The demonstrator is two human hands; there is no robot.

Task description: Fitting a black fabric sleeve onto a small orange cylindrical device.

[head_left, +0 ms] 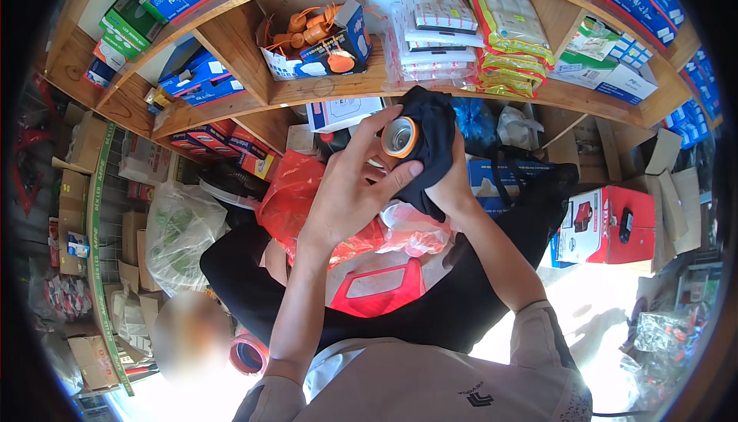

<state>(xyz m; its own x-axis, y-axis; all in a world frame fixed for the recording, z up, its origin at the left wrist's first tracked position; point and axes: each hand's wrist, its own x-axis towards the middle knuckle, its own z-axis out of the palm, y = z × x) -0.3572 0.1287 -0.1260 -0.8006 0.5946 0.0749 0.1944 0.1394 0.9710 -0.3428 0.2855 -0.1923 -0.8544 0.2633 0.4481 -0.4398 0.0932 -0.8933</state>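
In front of the shelf, my left hand (355,172) curls its thumb and fingers around an orange-rimmed lamp socket (400,137). Its round mouth, lined with silvery metal, faces me. A black cloth (427,141) is bunched against the socket's far side and hangs below it. My right hand (453,184) grips the cloth from the right, its fingers mostly hidden behind the fabric. Beneath both hands lie a red plastic bag (296,195) and a paler red-and-white bag (416,228). A red plastic stool (378,290) shows between my legs.
On the wooden shelf (338,86) ahead, an open box (329,49) holds orange sockets with wires, beside stacked plastic packets (511,34). A red-and-white carton (607,226) sits at right. At left are a clear plastic bag (181,230) and cardboard boxes (74,214).
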